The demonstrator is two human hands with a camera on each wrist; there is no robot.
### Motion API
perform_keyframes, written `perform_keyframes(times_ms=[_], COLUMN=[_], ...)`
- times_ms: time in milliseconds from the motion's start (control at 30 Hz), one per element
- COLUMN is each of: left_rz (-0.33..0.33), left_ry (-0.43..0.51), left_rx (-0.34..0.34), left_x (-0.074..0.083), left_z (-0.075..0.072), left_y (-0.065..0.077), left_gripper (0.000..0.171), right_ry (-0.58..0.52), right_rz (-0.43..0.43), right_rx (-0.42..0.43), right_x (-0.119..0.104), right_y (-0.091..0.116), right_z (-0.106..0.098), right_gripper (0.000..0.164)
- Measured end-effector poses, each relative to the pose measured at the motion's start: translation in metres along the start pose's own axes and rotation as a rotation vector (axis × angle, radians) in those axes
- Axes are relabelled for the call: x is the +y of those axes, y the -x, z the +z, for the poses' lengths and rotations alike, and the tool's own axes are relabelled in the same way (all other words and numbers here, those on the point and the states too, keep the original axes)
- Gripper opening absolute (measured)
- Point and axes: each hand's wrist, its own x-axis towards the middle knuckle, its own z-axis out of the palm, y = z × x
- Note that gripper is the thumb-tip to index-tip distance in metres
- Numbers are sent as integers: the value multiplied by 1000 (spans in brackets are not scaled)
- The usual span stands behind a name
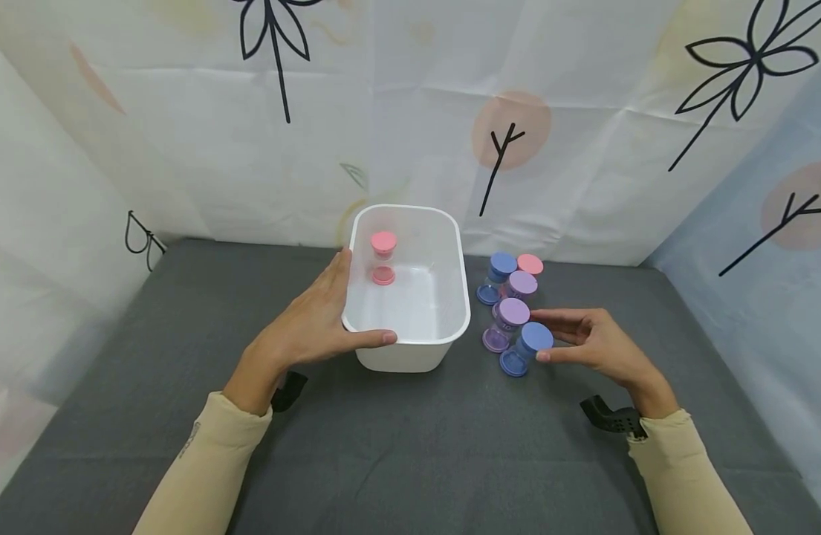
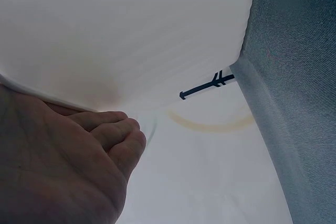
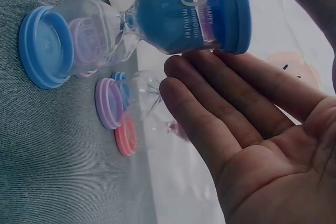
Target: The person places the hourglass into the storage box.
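A white bin stands on the grey cloth, with a pink-capped sand timer upright at its left inside. My left hand rests on the bin's near left corner, thumb along the front rim and fingers along the outside wall. To the bin's right, my right hand reaches to a blue-capped sand timer marked 30 minutes. Its thumb and straight fingertips are right at the upper cap. Beside this timer stands a purple-capped sand timer.
Behind those two stand another purple-capped timer, a second blue-capped timer and a pink-capped timer, close together. A patterned white curtain hangs along the back edge of the grey table.
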Motion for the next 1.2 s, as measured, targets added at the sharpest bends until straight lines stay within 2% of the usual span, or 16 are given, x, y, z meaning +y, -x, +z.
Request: perform_keyframes(times_ms=[267,467,767,967,1200], left_rz=[14,19,18,24,18], left_ry=[11,12,12,12,9], left_rx=[25,24,16,17,16], left_x=[0,0,0,-1,0], left_z=[0,0,1,1,1], left_y=[-1,0,1,0,0], left_gripper=[126,126,126,126,126], right_ry=[67,110,132,3,-358], right_rz=[26,34,-16,-84,-278], right_rx=[-22,-13,4,78,177], right_x=[0,-1,-6,-16,-25], right_y=[-2,-2,5,15,18], right_z=[0,2,-3,-16,-17], right_gripper=[60,53,49,47,43])
